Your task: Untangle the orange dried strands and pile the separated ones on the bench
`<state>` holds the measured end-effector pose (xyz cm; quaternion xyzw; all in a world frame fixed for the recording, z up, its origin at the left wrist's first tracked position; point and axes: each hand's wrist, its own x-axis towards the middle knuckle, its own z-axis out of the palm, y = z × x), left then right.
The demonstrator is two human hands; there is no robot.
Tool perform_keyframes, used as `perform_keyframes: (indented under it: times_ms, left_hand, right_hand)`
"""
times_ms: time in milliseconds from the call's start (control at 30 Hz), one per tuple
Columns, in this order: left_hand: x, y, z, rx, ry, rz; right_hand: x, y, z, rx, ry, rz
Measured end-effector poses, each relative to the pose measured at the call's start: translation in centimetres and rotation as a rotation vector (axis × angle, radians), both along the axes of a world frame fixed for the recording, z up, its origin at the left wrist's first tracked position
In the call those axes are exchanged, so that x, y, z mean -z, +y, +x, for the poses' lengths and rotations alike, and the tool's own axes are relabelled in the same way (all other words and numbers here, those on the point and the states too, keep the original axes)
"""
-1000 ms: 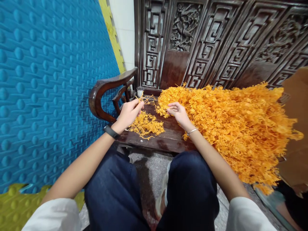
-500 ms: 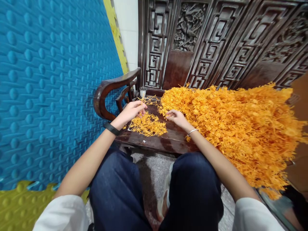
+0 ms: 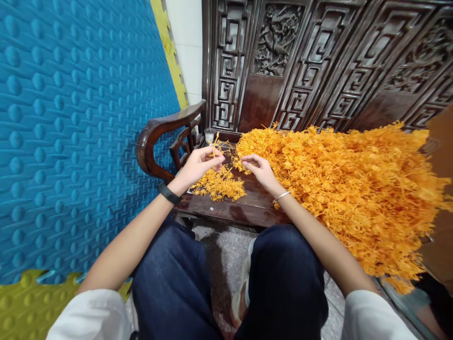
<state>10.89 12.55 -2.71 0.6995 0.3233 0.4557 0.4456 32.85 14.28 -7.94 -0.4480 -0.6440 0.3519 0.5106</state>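
My left hand [image 3: 201, 167], with a dark band at the wrist, is closed on a thin orange plastic sprig [image 3: 217, 138] that sticks up above its fingers. Below that hand lies a small heap of orange plastic sprigs [image 3: 224, 186] on the dark wooden bench seat [image 3: 256, 200]. My right hand [image 3: 261, 172], wearing a silver bracelet, is at the left edge of a big pile of orange artificial sprigs [image 3: 347, 189]. Its thumb and fingertips are drawn together in a pinch; anything between them is too small to make out. A short gap separates the two hands.
The bench has a carved back [image 3: 264, 101] and a curved armrest [image 3: 150, 141] on the left. A small clear cup [image 3: 209, 137] stands near the back corner. Blue foam matting [image 3: 71, 156] covers the left side. A cardboard piece [image 3: 440, 236] is at the far right.
My left hand has shifted slightly right, and the sprig now stands more upright in its fingers. My right hand stays by the big pile, its fingers bending into a pinch. The view has turned slightly.
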Motion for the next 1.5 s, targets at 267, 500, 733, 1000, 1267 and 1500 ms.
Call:
perform_keyframes:
  times_ms: [267, 500, 733, 1000, 1267, 1500]
  left_hand:
    - [0.1, -0.8, 0.9, 0.049, 0.035, 0.109]
    - [0.2, -1.2, 1.4, -0.031, -0.018, 0.144]
    - [0.3, -0.8, 1.6, -0.078, -0.036, 0.042]
    - [1.0, -0.5, 1.8, 0.038, 0.100, -0.302]
    - [0.3, -0.6, 1.6, 0.092, 0.057, -0.308]
    - [0.1, -0.7, 1.4, 0.075, 0.051, -0.214]
  right_hand:
    - [-2.7, -3.0, -3.3, -0.306, 0.114, -0.315]
    - [-2.7, -3.1, -3.6, -0.279, 0.221, -0.139]
    - [-3.2, -3.5, -3.6, -0.192, 0.251, 0.010]
    - [-3.3, -3.4, -3.1, -0.153, 0.086, 0.102]
    - [-3.4, -3.5, -3.1, -0.121, 0.060, 0.127]
    - [-3.3, -3.5, -3.3, -0.216, 0.106, 0.075]
